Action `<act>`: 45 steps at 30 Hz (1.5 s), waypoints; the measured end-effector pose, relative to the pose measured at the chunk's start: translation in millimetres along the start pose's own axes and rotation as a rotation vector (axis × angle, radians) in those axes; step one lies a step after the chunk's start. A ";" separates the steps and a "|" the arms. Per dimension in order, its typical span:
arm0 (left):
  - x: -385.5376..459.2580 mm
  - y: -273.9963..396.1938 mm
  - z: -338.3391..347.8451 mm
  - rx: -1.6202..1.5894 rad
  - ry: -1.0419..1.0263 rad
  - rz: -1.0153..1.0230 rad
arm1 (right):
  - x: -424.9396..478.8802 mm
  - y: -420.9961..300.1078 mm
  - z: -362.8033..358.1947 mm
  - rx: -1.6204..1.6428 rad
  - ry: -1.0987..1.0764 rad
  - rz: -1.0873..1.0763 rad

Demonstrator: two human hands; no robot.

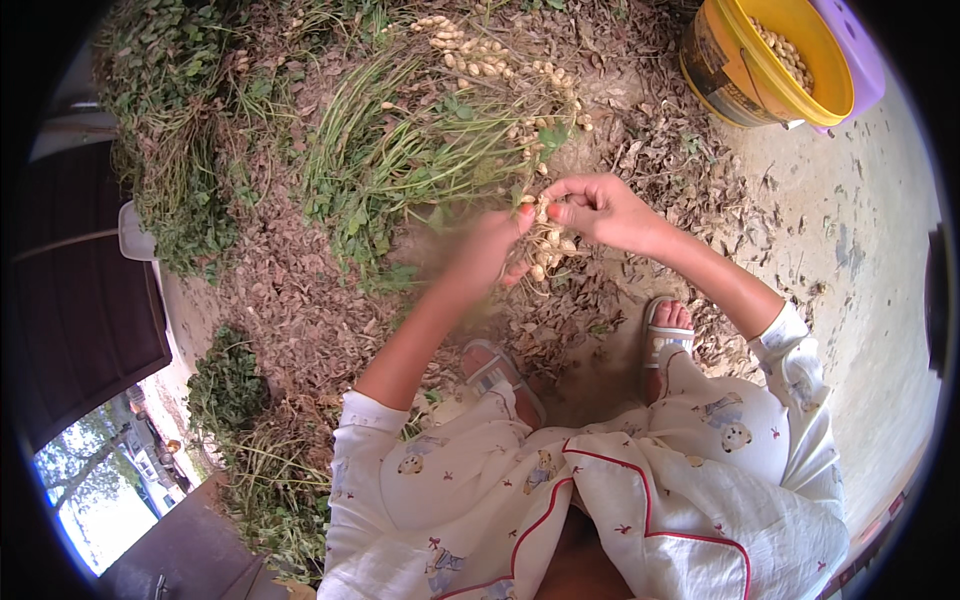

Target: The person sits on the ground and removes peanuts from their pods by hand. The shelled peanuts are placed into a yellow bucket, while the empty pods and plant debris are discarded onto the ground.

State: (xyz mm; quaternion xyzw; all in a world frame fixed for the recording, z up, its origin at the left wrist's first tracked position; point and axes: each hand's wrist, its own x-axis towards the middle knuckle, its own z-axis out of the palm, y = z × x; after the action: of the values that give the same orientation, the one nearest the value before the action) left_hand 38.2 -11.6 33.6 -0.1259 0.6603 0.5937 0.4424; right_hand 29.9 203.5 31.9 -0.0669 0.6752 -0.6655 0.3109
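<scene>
My left hand (491,244), blurred, is closed around the stems of a peanut plant, whose leafy green tops trail away to the left. Its cluster of peanut pods (551,251) hangs from the roots between my two hands. Thumb and forefinger of my right hand (592,210) pinch a pod at the top of that cluster. Just beyond my hands lies a heap of pulled peanut plants (420,142), stems to the left. More unshelled pods (472,56) sit on their roots at the far end.
A yellow bucket (697,67) holding loose peanuts (784,56) stands at the far right, against a purple plastic stool (862,60). Dry leaves (285,315) litter the concrete floor (862,247). Piles of peanut vines (165,127) lie along the left. My sandalled feet (667,330) are below my hands.
</scene>
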 end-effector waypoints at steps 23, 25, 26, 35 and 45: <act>2.7 0.5 5.3 -0.190 0.159 0.043 | -5.2 -11.0 -33.3 0.471 -0.078 0.002; 1.5 3.3 4.6 -0.127 0.145 0.043 | -4.1 2.8 -28.9 0.155 -0.079 0.057; 0.7 4.3 3.8 -0.110 0.131 0.044 | -3.5 9.0 -19.9 -0.036 0.028 -0.076; 6.1 -4.8 7.9 0.085 0.184 0.016 | 7.9 16.0 -3.3 -0.064 0.034 -0.110; 0.7 -3.7 7.7 0.114 0.156 0.018 | 4.4 11.8 -13.4 -0.018 -0.275 0.088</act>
State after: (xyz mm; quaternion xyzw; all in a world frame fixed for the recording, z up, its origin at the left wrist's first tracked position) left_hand 43.7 -5.5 31.3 -0.1407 0.7264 0.5476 0.3907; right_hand 23.4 214.0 18.3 -0.1306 0.6345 -0.6296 0.4289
